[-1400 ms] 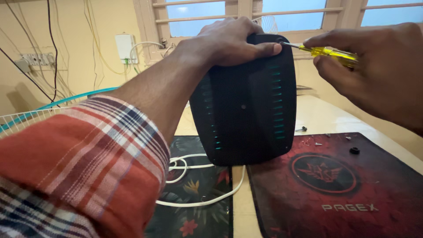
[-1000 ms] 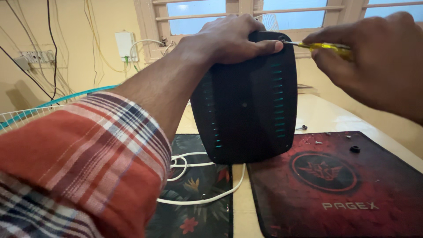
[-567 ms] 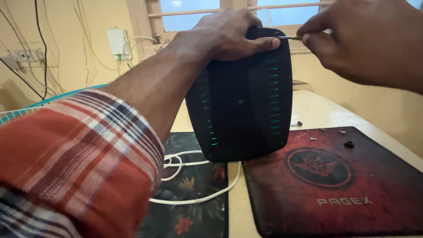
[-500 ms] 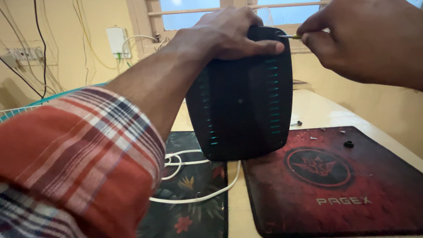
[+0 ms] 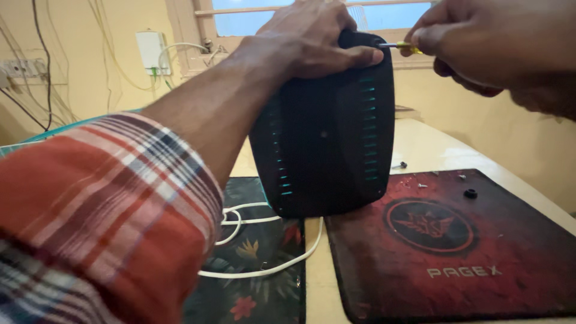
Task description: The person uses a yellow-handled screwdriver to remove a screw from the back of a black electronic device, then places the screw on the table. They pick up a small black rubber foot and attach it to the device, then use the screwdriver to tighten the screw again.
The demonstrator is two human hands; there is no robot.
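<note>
I see my left hand (image 5: pixel 312 36) wrapped over the top edge of a black plastic casing (image 5: pixel 327 129), fingers curled down its near face and closed firmly on it, so the casing stands upright on its lower edge in the middle of the table (image 5: pixel 432 144). The casing is a rounded, slab-like shell with two columns of narrow slots that show teal inside, one down its left side and one down its right. Its lower edge sits where two mats meet: a dark mat with a flower pattern (image 5: pixel 258 270) on the left and a red mat with a round emblem (image 5: pixel 444 240) on the right. My right hand (image 5: pixel 480 42) is up at the far right, closed tight around a screwdriver (image 5: pixel 399 45) with a yellow handle; only a short bit of handle and the metal shaft show past my fingers, and the tip is at the casing's top right corner, just beside my left fingertips. A white cable (image 5: pixel 264 240) loops over the flower mat below the casing. A few small screws (image 5: pixel 401 165) and a small black ring (image 5: pixel 470 193) lie on the table and the far part of the red mat, well apart from the casing. My left sleeve (image 5: pixel 108 222), a red plaid, fills the near left. A white wall box (image 5: pixel 150 51) with wires hangs on the far wall by the window (image 5: pixel 270 12).
</note>
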